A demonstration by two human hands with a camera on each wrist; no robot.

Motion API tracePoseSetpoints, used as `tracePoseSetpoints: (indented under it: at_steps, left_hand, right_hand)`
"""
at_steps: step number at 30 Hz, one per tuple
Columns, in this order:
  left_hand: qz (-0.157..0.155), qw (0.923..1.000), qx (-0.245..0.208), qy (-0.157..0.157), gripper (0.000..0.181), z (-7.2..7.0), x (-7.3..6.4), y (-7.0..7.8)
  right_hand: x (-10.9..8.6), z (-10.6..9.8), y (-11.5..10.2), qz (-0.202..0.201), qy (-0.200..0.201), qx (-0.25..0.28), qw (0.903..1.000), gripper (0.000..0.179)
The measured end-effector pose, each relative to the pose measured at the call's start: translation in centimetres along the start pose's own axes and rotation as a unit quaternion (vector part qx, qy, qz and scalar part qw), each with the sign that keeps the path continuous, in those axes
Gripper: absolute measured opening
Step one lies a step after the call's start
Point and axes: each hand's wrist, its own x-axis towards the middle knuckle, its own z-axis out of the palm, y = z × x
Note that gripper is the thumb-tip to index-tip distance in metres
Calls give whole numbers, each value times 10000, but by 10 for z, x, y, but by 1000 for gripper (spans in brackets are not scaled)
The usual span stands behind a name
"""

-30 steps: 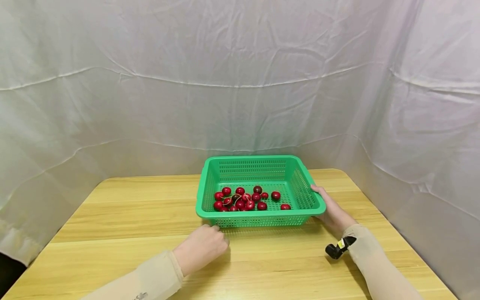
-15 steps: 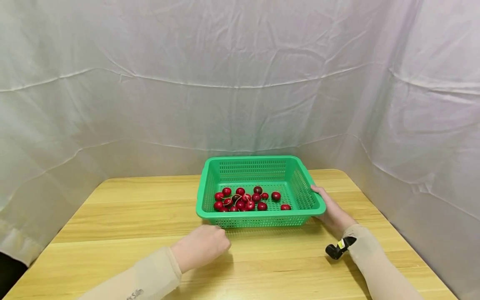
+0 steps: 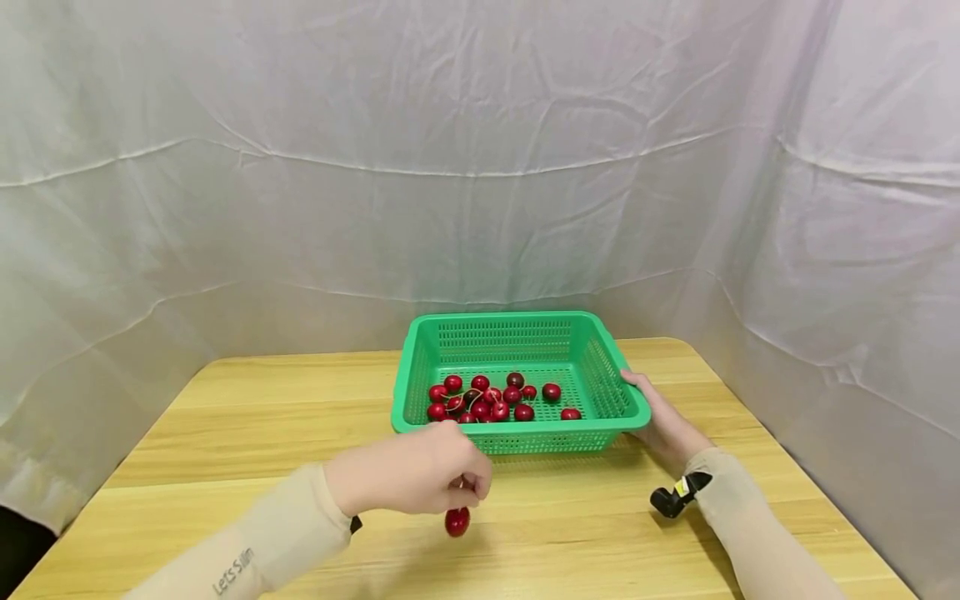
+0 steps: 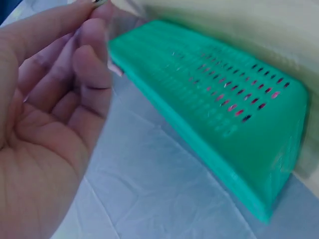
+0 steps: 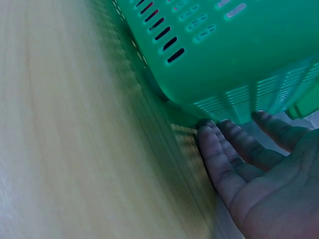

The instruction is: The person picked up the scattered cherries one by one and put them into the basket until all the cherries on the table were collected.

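Note:
In the head view my left hand (image 3: 420,468) is in front of the basket, above the table, and pinches a red cherry (image 3: 457,522) that hangs below the fingertips. The left wrist view shows the curled fingers (image 4: 89,67) of that hand, the cherry itself out of sight. A green perforated plastic basket (image 3: 517,442) stands toward the back of the table, with several red and dark cherries (image 3: 480,407) on its floor, mostly at the left. My right hand (image 3: 663,427) is at the basket's right side; in the right wrist view its fairly straight fingers (image 5: 219,154) touch the outer wall.
The wooden table (image 3: 247,433) extends to both sides of the basket and in front of it. Pale cloth (image 3: 480,233) hangs behind and at the sides. A small black device (image 3: 678,496) is strapped to the right wrist.
My left hand has risen off the table and turned, so the pinched cherry now shows beneath its fingers. The right hand and the basket have stayed in place.

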Motion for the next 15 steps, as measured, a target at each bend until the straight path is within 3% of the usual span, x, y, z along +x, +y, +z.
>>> tracePoseSetpoints:
  at_steps: [6, 15]
  left_hand:
    - [288, 9974, -179, 637, 13, -13, 7, -8]
    - [93, 9901, -710, 1209, 7, -30, 26, -22]
  right_hand:
    - [0, 0, -2, -2, -64, -27, 10000, 89]
    - [1, -1, 0, -25, -43, -34, 10000, 87]
